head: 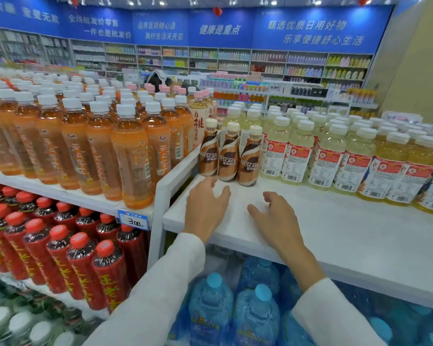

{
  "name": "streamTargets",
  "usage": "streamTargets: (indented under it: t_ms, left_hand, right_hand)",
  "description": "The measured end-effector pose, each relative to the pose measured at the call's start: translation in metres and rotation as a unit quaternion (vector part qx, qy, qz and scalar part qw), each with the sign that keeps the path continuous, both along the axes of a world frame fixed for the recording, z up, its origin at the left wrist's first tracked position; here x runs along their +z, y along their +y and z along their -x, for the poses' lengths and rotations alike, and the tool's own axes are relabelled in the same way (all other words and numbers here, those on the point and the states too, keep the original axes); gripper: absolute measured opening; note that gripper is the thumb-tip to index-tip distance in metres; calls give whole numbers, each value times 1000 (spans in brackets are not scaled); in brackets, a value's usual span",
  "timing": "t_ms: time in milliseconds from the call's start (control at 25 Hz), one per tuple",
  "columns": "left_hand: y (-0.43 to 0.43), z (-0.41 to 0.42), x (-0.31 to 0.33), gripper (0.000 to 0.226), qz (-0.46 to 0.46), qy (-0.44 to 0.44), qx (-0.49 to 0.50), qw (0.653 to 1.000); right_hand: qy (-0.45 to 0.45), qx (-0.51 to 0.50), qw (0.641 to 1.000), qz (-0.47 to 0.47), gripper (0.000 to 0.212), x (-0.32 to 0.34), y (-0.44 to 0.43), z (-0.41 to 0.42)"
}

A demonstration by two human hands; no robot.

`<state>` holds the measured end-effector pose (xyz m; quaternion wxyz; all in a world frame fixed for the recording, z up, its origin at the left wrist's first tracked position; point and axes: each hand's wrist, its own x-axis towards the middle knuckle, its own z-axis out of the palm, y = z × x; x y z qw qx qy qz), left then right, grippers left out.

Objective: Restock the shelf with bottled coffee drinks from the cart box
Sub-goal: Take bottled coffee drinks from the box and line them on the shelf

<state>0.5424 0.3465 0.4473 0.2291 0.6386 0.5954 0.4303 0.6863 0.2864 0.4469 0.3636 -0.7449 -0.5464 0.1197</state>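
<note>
Two white sleeves (160,290) reached in from the bottom edge, and past them both hands hung over the bare front of the white shelf (335,228). The left hand (205,208) and the right hand (275,218) had loosely bent fingers and held nothing (whether the fingertips touched the shelf could not be told). Just beyond the left hand, three bottled coffee drinks (228,153) stood upright in a tight row at the shelf's left end, brown-labelled with cream caps, the nearest a little apart from the fingers. Pale yellow bottles (295,151) with white caps filled the shelf to their right in packed rows, touching the coffee row's right side. On the neighbouring shelf to the left, orange tea bottles (133,156) stood crowded together, with a price tag (134,220) reading 3.00 on the edge below them. Under that, red-capped bottles (80,265) filled the next level. Blue water bottles (255,318) sat beneath the white shelf, partly hidden by its front edge and the sleeves. The bottles at the lower left corner were blurred, and the goods on the far wall shelves were too small to make out.
</note>
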Motion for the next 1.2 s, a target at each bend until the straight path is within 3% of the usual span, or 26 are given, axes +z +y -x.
streamTargets:
  t_ms: [280,480,600,800,920,1040,1200]
  left_hand:
    - [-114,77,-38,38,-96,-66,72,991]
    - [-187,169,-86,38,-40,-61,174,982]
    - [-238,231,-128,38,28,-59,261,963]
    - [-315,333,-202,29,117,-109,418,895]
    - [-354,385,-237,19,180,-190,452,853]
    - [-384,431,-286,36,273,-197,479,811]
    - [-388,474,-332,36,369,-223,467,772]
  right_hand:
    - [52,145,985,-77,53,-12,-84,47]
    - [96,256,960,-55,44,-47,-114,128]
    - [84,315,945,15,45,-85,-128,191]
    - [55,429,891,138,45,-154,-152,309]
    - [45,455,857,238,49,-197,-166,375]
    - [24,447,833,326,48,-246,-180,426]
    - [-23,423,817,391,43,-290,-196,466]
